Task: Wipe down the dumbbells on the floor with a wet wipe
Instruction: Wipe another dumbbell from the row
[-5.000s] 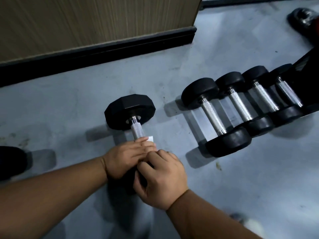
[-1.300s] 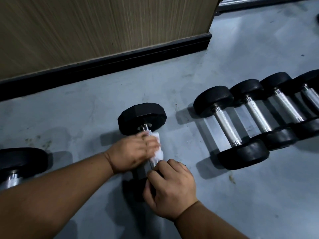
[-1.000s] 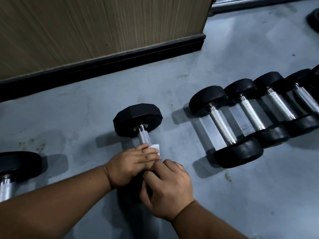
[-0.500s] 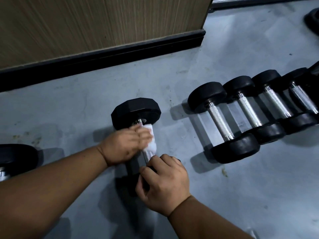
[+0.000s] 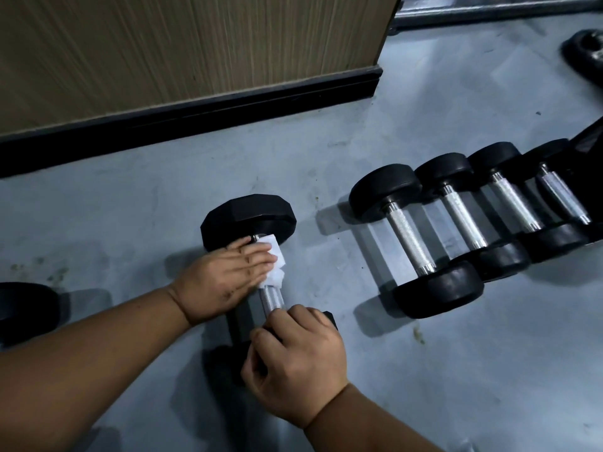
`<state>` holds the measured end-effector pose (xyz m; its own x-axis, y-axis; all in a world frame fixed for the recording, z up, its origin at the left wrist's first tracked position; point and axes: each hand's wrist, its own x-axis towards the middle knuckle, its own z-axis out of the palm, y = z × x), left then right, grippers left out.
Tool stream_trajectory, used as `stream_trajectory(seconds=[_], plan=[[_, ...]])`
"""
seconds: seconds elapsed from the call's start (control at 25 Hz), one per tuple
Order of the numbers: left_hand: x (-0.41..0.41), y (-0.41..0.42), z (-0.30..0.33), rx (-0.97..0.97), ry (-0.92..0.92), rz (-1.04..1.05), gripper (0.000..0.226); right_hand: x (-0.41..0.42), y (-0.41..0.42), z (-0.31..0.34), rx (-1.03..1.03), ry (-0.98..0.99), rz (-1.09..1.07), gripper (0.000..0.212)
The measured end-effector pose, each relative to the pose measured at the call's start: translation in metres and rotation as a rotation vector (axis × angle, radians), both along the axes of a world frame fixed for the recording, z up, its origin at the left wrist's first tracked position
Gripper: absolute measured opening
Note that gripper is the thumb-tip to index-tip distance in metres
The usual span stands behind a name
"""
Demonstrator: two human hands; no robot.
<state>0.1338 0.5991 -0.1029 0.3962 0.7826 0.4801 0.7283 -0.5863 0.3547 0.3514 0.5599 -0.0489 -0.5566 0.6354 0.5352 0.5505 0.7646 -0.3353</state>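
A black hexagonal dumbbell [image 5: 249, 218] lies on the grey floor, its knurled metal handle [image 5: 272, 296] partly bare. My left hand [image 5: 225, 277] wraps a white wet wipe [image 5: 275, 261] round the far end of the handle, close to the far head. My right hand [image 5: 295, 357] grips the near head and hides most of it. To the right, several round-headed dumbbells [image 5: 412, 238] lie side by side in a row.
A wood-grain panel with a black skirting [image 5: 195, 109] runs along the back. Another dumbbell's head [image 5: 27, 308] shows at the left edge. A black bench part [image 5: 589, 141] and a weight plate [image 5: 587, 55] sit at the right. A metal bar [image 5: 489, 11] lies at the top.
My left hand has slid the wipe along the handle to its far end, baring the near part of the handle. My right hand stays on the near head.
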Motion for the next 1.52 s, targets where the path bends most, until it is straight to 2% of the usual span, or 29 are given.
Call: stream_trajectory(seconds=[0.04, 0.16, 0.24, 0.4, 0.48, 0.64, 0.76, 0.92, 0.96, 1.08, 1.12, 1.28, 1.32, 1.44, 1.52], plan=[[0.007, -0.004, -0.003, 0.007, 0.000, 0.011, 0.027, 0.000, 0.000, 0.001, 0.004, 0.002, 0.000, 0.024], [0.026, -0.025, -0.009, -0.049, 0.020, -0.213, 0.037, -0.002, 0.000, 0.000, 0.016, 0.000, 0.007, 0.023], [0.015, -0.021, -0.006, -0.057, 0.061, -0.279, 0.038, -0.004, -0.001, 0.000, 0.029, 0.005, 0.000, 0.022], [-0.003, -0.002, 0.002, 0.007, 0.045, -0.043, 0.026, -0.007, -0.003, 0.002, 0.058, 0.012, 0.000, 0.024], [0.009, -0.012, -0.003, 0.027, 0.032, 0.033, 0.027, -0.008, -0.004, 0.002, 0.063, 0.015, 0.001, 0.024], [0.024, -0.034, -0.008, -0.055, 0.010, -0.140, 0.038, -0.008, -0.003, 0.000, 0.056, 0.015, 0.000, 0.018], [0.005, -0.022, -0.006, -0.007, 0.081, -0.214, 0.039, -0.011, -0.004, 0.001, 0.081, 0.019, -0.013, 0.022], [-0.001, -0.013, -0.006, 0.012, 0.024, 0.089, 0.029, -0.019, -0.009, 0.003, 0.102, 0.014, -0.013, 0.026], [0.004, -0.020, -0.010, 0.002, 0.018, 0.081, 0.030, -0.021, -0.011, 0.003, 0.101, 0.014, -0.014, 0.026], [0.011, -0.038, -0.008, -0.022, 0.054, -0.196, 0.040, -0.025, -0.013, 0.002, 0.111, 0.015, -0.002, 0.022], [0.004, -0.034, -0.006, -0.014, 0.076, -0.227, 0.041, -0.025, -0.014, 0.001, 0.113, 0.011, 0.003, 0.022], [-0.011, -0.013, -0.003, 0.014, 0.026, 0.047, 0.032, -0.028, -0.018, 0.001, 0.103, -0.019, 0.012, 0.026], [-0.006, -0.019, -0.007, 0.022, 0.035, 0.040, 0.031, -0.029, -0.019, 0.000, 0.103, -0.023, 0.014, 0.026], [0.005, -0.041, -0.010, -0.001, 0.050, -0.159, 0.028, -0.035, -0.023, -0.004, 0.128, -0.034, 0.025, 0.023], [-0.007, -0.037, -0.007, 0.021, 0.061, -0.179, 0.028, -0.040, -0.028, -0.007, 0.146, -0.055, 0.034, 0.023]])
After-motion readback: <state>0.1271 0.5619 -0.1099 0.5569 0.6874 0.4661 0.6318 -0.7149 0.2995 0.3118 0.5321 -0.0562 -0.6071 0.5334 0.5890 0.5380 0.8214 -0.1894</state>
